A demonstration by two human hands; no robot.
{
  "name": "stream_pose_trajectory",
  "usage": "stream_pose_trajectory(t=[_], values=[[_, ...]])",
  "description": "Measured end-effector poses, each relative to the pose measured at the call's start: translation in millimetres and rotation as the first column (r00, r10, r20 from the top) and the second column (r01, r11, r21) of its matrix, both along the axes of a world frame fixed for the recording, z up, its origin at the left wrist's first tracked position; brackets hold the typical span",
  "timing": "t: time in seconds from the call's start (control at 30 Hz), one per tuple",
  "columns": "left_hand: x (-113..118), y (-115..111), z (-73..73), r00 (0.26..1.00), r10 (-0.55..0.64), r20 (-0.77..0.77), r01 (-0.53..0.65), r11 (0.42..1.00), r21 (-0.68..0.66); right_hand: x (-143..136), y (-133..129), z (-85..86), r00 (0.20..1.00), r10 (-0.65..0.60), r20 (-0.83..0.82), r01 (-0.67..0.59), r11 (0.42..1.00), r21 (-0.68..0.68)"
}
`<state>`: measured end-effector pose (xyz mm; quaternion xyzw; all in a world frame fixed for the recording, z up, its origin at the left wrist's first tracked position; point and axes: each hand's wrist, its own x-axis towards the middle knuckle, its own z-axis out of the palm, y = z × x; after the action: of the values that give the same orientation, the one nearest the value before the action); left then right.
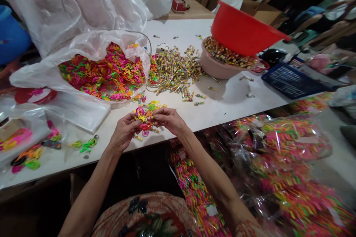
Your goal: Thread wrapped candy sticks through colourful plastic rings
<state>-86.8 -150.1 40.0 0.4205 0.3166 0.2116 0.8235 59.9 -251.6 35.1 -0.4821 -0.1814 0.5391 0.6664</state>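
hands: 2, left hand point(124, 132) and right hand point(169, 119), fingers pinched shut on one bunch of neon rings point(145, 116), table edge at 6 o'clock
ring bag point(91, 50): 1, open, 10 o'clock of the bunch
candy pile point(174, 70): 1, 1 o'clock, uncountable
basins: 2, red basin point(241, 29) tilted over pink basin point(217, 67)
blue basket point(289, 79): 1, 3 o'clock

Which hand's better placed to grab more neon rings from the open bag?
Probably left. The left hand sits nearer the plastic bag of neon rings; the right hand lies farther over. Both grip the ring cluster.
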Motion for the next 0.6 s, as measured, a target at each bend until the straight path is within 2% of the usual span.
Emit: stream_pose_trajectory(t=[0.23, 0.37, 0.47, 0.6], values=[[0.3, -2.2, -9.1, 1.000, -0.008, -0.018, 0.010, 0.995, 0.102, 2.5, -1.4, -2.5, 0.998, 0.048, 0.042, -0.048, 0.999, -0.002], [3.7, -5.2, -14.6, 0.995, 0.082, -0.048, -0.069, 0.972, 0.225, -4.9, -3.4, -0.9, 0.980, -0.062, 0.187, 0.060, 0.998, 0.014], [7.8, -4.5, -17.7, 0.991, 0.126, -0.046, -0.110, 0.958, 0.264, -8.0, -5.4, 0.1, 0.948, -0.151, 0.280, 0.146, 0.989, 0.041], [15.6, 3.7, -22.2, 0.998, 0.026, -0.051, -0.013, 0.970, 0.241, -1.1, -3.7, -4.3, 0.945, -0.142, 0.294, 0.150, 0.989, -0.004]])
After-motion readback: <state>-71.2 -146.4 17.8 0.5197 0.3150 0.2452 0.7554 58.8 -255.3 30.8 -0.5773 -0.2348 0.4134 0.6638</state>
